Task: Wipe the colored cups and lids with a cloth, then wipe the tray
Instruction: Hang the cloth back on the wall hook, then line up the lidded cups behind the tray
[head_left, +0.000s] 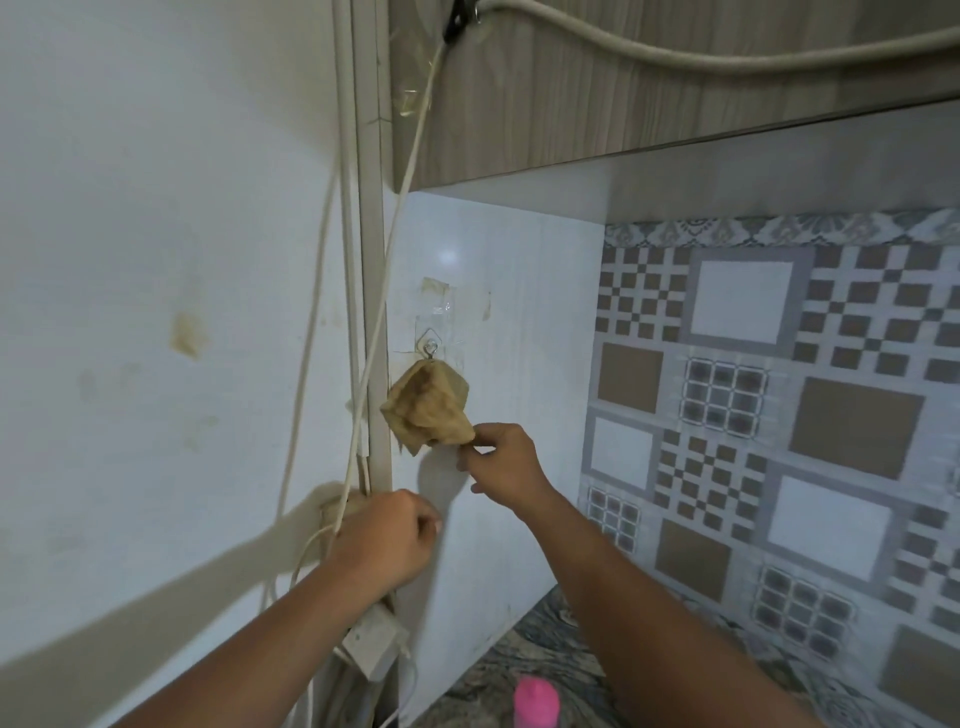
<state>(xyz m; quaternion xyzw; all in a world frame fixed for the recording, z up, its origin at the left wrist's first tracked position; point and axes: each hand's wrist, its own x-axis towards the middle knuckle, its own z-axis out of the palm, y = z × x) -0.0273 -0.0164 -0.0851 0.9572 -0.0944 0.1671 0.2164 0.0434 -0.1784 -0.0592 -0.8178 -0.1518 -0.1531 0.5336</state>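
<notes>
A tan cloth (427, 410) hangs bunched from a clear stick-on hook (431, 347) on the white wall panel. The right hand (501, 465) pinches the cloth's lower corner. The left hand (387, 538) is clenched below it, beside the cables, holding nothing. A pink bottle top (536, 699) stands on the patterned counter (519, 670).
</notes>
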